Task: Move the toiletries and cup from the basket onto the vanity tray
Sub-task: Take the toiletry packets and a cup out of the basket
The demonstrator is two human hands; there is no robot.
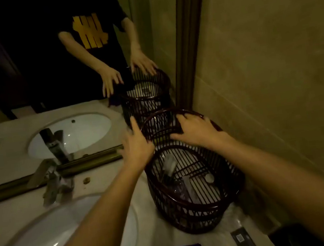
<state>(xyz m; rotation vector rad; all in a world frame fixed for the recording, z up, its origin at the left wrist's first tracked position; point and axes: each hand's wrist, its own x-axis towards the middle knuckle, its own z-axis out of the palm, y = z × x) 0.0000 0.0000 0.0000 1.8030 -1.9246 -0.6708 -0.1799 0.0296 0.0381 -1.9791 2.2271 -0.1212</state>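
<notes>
Two spread, flat hands touch the basket's (198, 197) lid (163, 126): left hand (137, 147) at its left edge, right hand (195, 131) on top; wall (273, 65) close right.

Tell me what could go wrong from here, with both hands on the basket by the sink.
1. The basket stands close to the sink; a sideways push by the left hand or right hand might slide it toward the basin.
2. The small packets lie loose inside; tilting the basket could tumble them.
3. The mirror is just behind; lifting the handle may knock it.
</notes>
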